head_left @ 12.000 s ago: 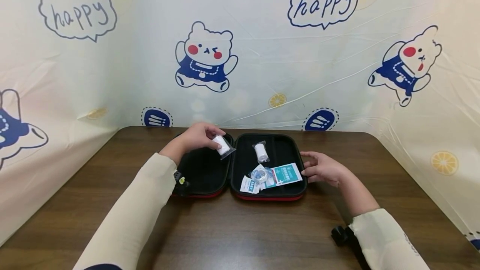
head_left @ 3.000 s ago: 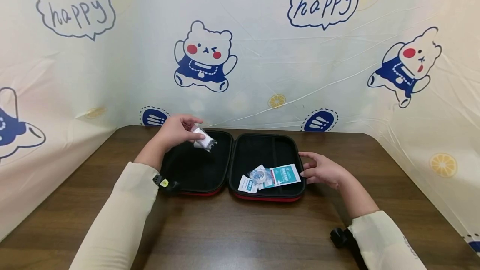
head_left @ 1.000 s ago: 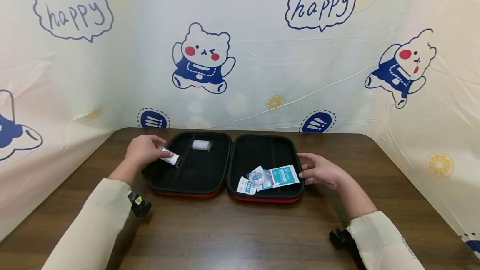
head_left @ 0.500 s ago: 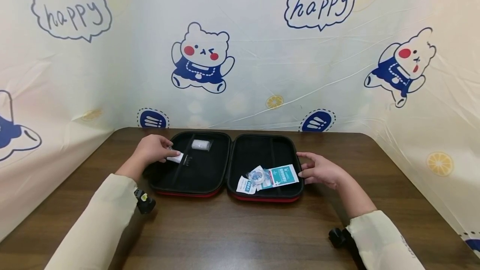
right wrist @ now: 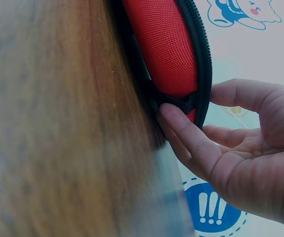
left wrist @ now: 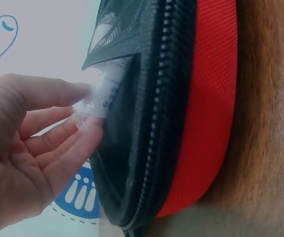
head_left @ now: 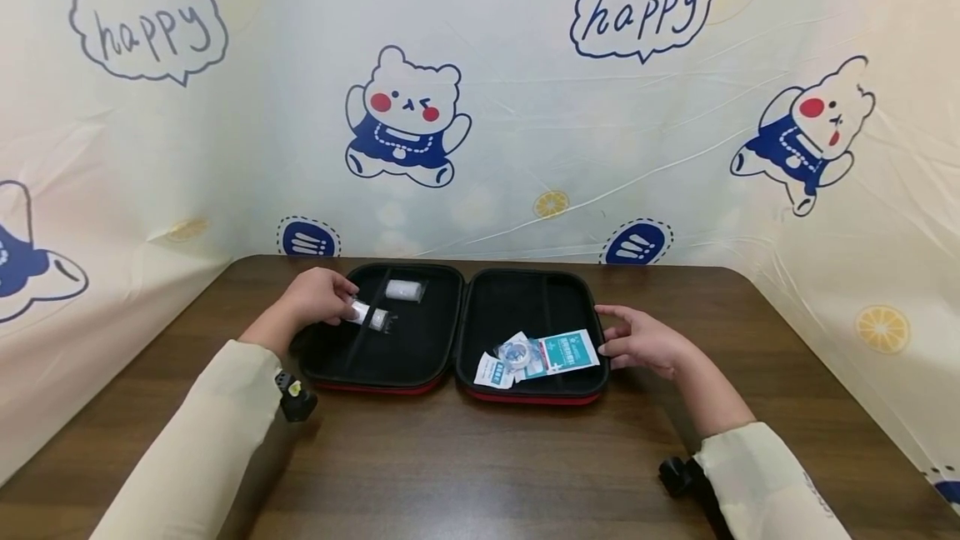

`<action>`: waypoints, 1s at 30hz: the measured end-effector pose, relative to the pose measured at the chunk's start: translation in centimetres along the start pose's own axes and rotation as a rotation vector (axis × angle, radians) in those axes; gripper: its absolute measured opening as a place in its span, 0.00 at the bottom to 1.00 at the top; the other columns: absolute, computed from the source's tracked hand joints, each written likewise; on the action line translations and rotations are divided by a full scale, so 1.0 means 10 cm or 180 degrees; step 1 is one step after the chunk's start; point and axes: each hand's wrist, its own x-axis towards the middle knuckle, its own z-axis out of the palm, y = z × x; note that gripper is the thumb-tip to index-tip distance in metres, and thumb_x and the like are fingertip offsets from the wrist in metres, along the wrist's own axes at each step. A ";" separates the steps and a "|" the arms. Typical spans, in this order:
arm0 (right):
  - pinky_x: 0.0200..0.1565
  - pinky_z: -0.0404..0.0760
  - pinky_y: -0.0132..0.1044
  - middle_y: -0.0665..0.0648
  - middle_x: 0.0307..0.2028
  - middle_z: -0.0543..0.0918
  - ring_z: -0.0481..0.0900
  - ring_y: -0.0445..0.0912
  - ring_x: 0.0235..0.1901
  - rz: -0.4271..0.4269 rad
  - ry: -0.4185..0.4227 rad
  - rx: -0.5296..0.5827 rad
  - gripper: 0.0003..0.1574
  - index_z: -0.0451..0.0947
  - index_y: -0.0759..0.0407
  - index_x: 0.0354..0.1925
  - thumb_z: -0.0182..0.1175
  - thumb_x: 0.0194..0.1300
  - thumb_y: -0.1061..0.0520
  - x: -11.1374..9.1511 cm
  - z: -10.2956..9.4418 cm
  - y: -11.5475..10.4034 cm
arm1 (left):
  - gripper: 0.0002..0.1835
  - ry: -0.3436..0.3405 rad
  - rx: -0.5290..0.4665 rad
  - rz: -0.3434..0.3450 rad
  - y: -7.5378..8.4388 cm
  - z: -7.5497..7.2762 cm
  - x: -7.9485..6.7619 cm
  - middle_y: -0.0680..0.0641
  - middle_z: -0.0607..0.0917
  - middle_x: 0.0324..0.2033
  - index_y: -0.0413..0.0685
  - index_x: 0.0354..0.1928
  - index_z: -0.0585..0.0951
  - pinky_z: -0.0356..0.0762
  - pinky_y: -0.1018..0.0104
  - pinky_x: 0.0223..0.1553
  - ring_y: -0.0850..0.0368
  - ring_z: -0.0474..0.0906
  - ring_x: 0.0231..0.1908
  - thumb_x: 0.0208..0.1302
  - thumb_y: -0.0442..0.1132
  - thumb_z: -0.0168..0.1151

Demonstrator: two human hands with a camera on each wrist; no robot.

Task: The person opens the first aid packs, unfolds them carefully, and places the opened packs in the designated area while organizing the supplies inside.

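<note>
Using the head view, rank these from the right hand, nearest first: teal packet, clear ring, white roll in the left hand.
1. Teal packet: right half of the case.
2. Clear ring: same half, farther left.
3. White roll: left half, held by the left hand.

We see a small white roll [left wrist: 111,86] in clear, crinkled plastic, with fine printing along its side. It lies slantwise, its outer end pinched by the left fingers [left wrist: 70,160] and its inner end tucked under a dark mesh pocket [left wrist: 127,24] in the left half of the case [head_left: 405,357]. We find that case spread open on the table [head_left: 465,457], its two rounded halves side by side, black inside and red outside, a black zip [left wrist: 164,74] edging the rim.
</note>
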 end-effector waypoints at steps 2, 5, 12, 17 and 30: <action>0.47 0.83 0.44 0.74 0.56 0.70 0.78 0.51 0.42 0.0001 -0.0002 0.0006 0.50 0.45 0.64 0.75 0.59 0.63 0.69 0.01 0.00 0.01 | 0.23 -0.0014 -0.0077 -0.0016 0.00 0.03 0.02 0.38 0.85 0.39 0.28 0.54 0.78 0.84 0.63 0.35 0.55 0.81 0.30 0.58 0.32 0.69; 0.47 0.83 0.44 0.73 0.56 0.70 0.78 0.51 0.42 0.0019 0.0024 0.0007 0.49 0.46 0.64 0.75 0.59 0.63 0.69 0.01 0.00 0.02 | 0.22 -0.0070 -0.0216 0.0019 0.00 0.07 0.04 0.37 0.84 0.40 0.27 0.55 0.77 0.84 0.62 0.36 0.55 0.81 0.32 0.59 0.30 0.68; 0.48 0.83 0.43 0.72 0.56 0.70 0.78 0.52 0.43 0.0081 0.0041 -0.0010 0.49 0.47 0.62 0.75 0.59 0.63 0.68 0.02 -0.01 0.03 | 0.22 -0.0190 -0.0146 0.0215 0.00 0.16 0.09 0.36 0.85 0.42 0.27 0.55 0.77 0.83 0.57 0.41 0.50 0.81 0.39 0.57 0.28 0.66; 0.47 0.83 0.42 0.72 0.56 0.69 0.78 0.52 0.42 0.0085 0.0063 -0.0018 0.49 0.47 0.61 0.75 0.60 0.63 0.68 0.03 -0.01 0.02 | 0.23 -0.0225 -0.0081 0.0268 -0.02 0.19 0.15 0.36 0.85 0.45 0.28 0.56 0.77 0.82 0.55 0.45 0.45 0.80 0.46 0.56 0.27 0.65; 0.47 0.83 0.43 0.73 0.56 0.69 0.78 0.52 0.43 0.0060 0.0031 0.0028 0.49 0.47 0.62 0.75 0.60 0.63 0.68 0.03 -0.02 0.02 | 0.26 -0.0182 -0.0241 0.0216 0.04 0.09 0.11 0.30 0.79 0.52 0.28 0.60 0.73 0.84 0.57 0.42 0.47 0.82 0.43 0.57 0.23 0.65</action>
